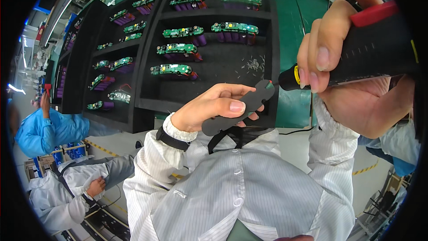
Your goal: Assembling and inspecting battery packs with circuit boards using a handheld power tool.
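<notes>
My left hand (214, 107) is closed around a long dark grey plastic part (256, 100) with rounded ends and notched edges, held tilted in front of my chest. The thumb presses on its face. My right hand (330, 49) grips a black electric screwdriver (374, 47) with a red section and a yellow ring near its nose. The tool lies nearly level, its nose pointing left at the upper end of the grey part. I cannot tell whether the bit touches it. Just beyond the left hand, small loose screws (254, 64) are scattered in a black tray (209, 94).
Several green circuit boards with purple cells (178, 50) stand in the tray's compartments. Another black tray (100, 53) with similar boards sits to the left. Green table surface (292, 102) shows at right. Two co-workers, in blue (49, 129) and white (58, 201) clothing, are at left.
</notes>
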A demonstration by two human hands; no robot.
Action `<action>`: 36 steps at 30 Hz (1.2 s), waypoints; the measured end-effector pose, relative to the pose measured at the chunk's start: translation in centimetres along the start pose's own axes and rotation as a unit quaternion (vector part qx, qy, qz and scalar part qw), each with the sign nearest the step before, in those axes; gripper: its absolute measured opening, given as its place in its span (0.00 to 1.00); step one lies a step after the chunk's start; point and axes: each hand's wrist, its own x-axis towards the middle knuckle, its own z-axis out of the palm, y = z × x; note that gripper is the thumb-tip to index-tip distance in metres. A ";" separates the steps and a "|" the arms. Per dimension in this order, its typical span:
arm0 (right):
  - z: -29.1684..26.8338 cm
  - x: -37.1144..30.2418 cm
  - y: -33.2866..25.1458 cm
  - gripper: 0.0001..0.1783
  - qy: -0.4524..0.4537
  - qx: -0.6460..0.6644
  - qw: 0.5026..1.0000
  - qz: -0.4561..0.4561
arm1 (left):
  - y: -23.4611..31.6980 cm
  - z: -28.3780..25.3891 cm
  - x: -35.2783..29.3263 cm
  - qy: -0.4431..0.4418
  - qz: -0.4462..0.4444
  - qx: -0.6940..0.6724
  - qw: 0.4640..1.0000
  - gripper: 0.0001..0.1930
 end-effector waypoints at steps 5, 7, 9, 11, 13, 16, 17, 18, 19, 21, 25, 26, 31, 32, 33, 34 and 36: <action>0.7 0.2 0.2 0.66 0.017 0.021 1.000 0.008 | 0.0 0.2 -0.1 0.009 0.004 0.002 1.000 0.37; 1.4 0.2 0.7 0.65 0.047 0.027 0.998 0.009 | 0.0 0.2 -0.2 0.016 0.006 0.009 1.000 0.37; 1.2 0.2 0.8 0.59 0.005 0.046 0.999 0.018 | 0.1 0.2 -0.1 0.013 0.013 0.006 1.000 0.37; 0.8 0.4 1.1 0.53 -0.041 0.068 0.997 0.026 | -0.1 0.0 0.1 0.010 0.013 0.008 1.000 0.37; 0.4 0.9 1.3 0.48 -0.086 0.090 0.992 0.033 | -0.1 0.1 0.2 0.007 0.012 0.011 1.000 0.37; -0.3 2.7 2.1 0.61 -0.062 0.197 0.976 0.070 | 0.0 0.4 0.3 0.017 -0.007 0.021 1.000 0.36; -0.2 3.0 2.2 0.68 -0.050 0.251 0.963 0.088 | -0.1 0.4 0.2 0.026 -0.007 0.024 0.999 0.36; 0.5 2.8 2.4 0.65 -0.022 0.236 0.969 0.073 | -0.2 0.4 0.2 0.034 -0.006 0.027 0.999 0.36; 0.2 2.7 2.7 0.65 -0.018 0.234 0.970 0.070 | -0.2 0.5 0.2 0.031 -0.009 0.030 0.999 0.36; -0.8 3.1 3.8 0.63 -0.120 0.264 0.957 0.007 | -0.2 0.6 0.2 0.039 0.007 0.046 0.998 0.37; 1.4 2.4 2.4 0.60 0.032 0.377 0.925 0.035 | -0.4 0.6 0.1 0.054 0.004 0.051 0.997 0.39; 0.1 4.0 5.1 0.57 -0.087 0.321 0.942 -0.042 | -0.3 0.8 0.2 0.056 0.011 0.056 0.997 0.40; -1.0 2.5 5.0 0.52 -0.092 0.313 0.945 -0.002 | -0.6 0.7 0.3 0.066 0.022 0.059 0.996 0.41; -1.1 2.5 5.1 0.51 -0.090 0.312 0.946 -0.002 | -0.6 0.7 0.4 0.068 0.019 0.051 0.996 0.41; -1.1 2.4 5.1 0.50 -0.089 0.310 0.947 -0.001 | -0.6 0.6 0.4 0.071 0.017 0.042 0.996 0.41; -1.1 2.3 5.1 0.49 -0.089 0.308 0.947 0.000 | -0.6 0.7 0.3 0.071 0.016 0.043 0.996 0.41; -1.1 2.2 5.2 0.47 -0.088 0.302 0.949 0.001 | -0.6 0.8 0.2 0.082 0.016 0.029 0.996 0.42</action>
